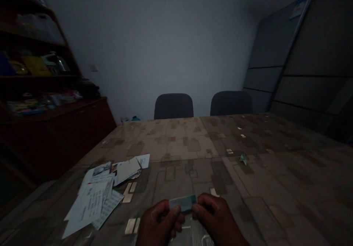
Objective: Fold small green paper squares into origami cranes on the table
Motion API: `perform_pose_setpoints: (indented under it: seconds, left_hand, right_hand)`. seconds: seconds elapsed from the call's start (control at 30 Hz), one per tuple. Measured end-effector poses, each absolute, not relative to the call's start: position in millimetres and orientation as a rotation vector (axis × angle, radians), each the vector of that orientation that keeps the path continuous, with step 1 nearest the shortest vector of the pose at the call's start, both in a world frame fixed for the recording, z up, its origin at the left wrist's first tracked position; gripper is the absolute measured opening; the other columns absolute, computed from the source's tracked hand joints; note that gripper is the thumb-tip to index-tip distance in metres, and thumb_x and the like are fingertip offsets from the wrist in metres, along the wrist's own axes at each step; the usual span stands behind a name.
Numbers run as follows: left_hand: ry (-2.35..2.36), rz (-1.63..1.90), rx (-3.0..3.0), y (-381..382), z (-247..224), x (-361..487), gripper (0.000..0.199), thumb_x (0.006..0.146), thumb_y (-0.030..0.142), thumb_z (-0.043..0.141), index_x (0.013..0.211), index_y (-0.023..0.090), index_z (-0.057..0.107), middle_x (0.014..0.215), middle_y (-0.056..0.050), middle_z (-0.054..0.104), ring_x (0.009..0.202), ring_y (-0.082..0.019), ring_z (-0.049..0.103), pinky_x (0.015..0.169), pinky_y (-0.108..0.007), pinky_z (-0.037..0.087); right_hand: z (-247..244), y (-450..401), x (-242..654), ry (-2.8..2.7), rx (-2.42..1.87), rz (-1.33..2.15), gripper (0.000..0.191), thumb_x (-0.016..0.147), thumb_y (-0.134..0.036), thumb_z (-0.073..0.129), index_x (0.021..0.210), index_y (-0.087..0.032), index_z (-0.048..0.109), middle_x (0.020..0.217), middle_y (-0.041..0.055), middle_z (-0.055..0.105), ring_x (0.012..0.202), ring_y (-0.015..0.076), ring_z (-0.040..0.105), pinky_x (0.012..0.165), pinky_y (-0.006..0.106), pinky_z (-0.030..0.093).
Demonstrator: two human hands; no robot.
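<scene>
Between my two hands, just above the near part of the table, is a small folded strip of paper, pale with a greenish right end. My left hand pinches its left part, thumb lying on the front face. The right end is gripped between the thumb and bent fingers of my right hand. Further off on the right, a small folded green paper piece rests on the tablecloth.
A patterned cloth covers the table. Loose printed sheets and a stack of cards or papers lie at the left. Two dark chairs stand at the far edge. A loaded shelf unit is left, a panelled cabinet right.
</scene>
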State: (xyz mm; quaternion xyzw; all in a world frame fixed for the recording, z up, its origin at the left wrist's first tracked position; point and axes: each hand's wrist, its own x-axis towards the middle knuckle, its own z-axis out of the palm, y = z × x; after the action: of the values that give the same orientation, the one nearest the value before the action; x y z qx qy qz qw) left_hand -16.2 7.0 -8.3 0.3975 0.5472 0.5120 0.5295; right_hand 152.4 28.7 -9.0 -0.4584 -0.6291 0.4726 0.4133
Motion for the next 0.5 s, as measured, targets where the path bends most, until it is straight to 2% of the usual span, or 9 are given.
perform_pose_setpoints:
  seconds: [0.2, 0.3, 0.4, 0.43, 0.5]
  left_hand:
    - [1.376, 1.267, 0.874, 11, -1, -24, 0.034, 0.062, 0.045, 0.079, 0.061, 0.013, 0.069, 0.051, -0.004, 0.069, 0.042, -0.009, 0.052, 0.042, -0.018, 0.038]
    - [1.371, 1.273, 0.853, 11, 3, -26, 0.032, 0.061, 0.043, 0.08, 0.064, 0.012, 0.07, 0.052, -0.004, 0.069, 0.042, -0.009, 0.052, 0.041, -0.017, 0.038]
    - [1.379, 1.251, 0.89, 7, 3, -22, 0.031, 0.062, 0.043, 0.079, 0.062, 0.014, 0.069, 0.053, -0.003, 0.069, 0.043, -0.01, 0.053, 0.041, -0.018, 0.038]
    - [1.382, 1.239, 0.914, 5, 3, -20, 0.032, 0.062, 0.044, 0.079, 0.06, 0.014, 0.068, 0.052, -0.003, 0.068, 0.043, -0.011, 0.054, 0.042, -0.018, 0.038]
    - [1.365, 1.213, 0.991, 2, 0, -18, 0.033, 0.064, 0.045, 0.078, 0.058, 0.015, 0.067, 0.051, -0.002, 0.067, 0.045, -0.011, 0.054, 0.044, -0.019, 0.039]
  right_hand:
    - [1, 32, 162, -1.392, -1.234, 1.211, 0.03, 0.079, -0.041, 0.057, 0.062, -0.017, 0.055, 0.06, -0.0008, 0.052, 0.061, 0.0159, 0.048, 0.058, 0.025, 0.036]
    - [4, 33, 166, -1.325, -1.244, 1.208, 0.031, 0.081, -0.046, 0.055, 0.07, -0.017, 0.058, 0.067, 0.0007, 0.054, 0.067, 0.0173, 0.051, 0.062, 0.026, 0.039]
    - [3, 31, 160, -1.393, -1.168, 1.268, 0.026, 0.079, -0.039, 0.058, 0.091, -0.016, 0.061, 0.076, 0.0025, 0.06, 0.07, 0.0179, 0.054, 0.064, 0.027, 0.042]
    - [2, 30, 157, -1.458, -1.138, 1.269, 0.024, 0.075, -0.034, 0.061, 0.092, -0.016, 0.061, 0.075, 0.0021, 0.06, 0.069, 0.0175, 0.054, 0.063, 0.026, 0.042]
    - [-2, 27, 150, -1.571, -1.112, 1.237, 0.015, 0.072, -0.027, 0.061, 0.081, -0.016, 0.06, 0.069, 0.0002, 0.055, 0.064, 0.0161, 0.051, 0.06, 0.025, 0.039]
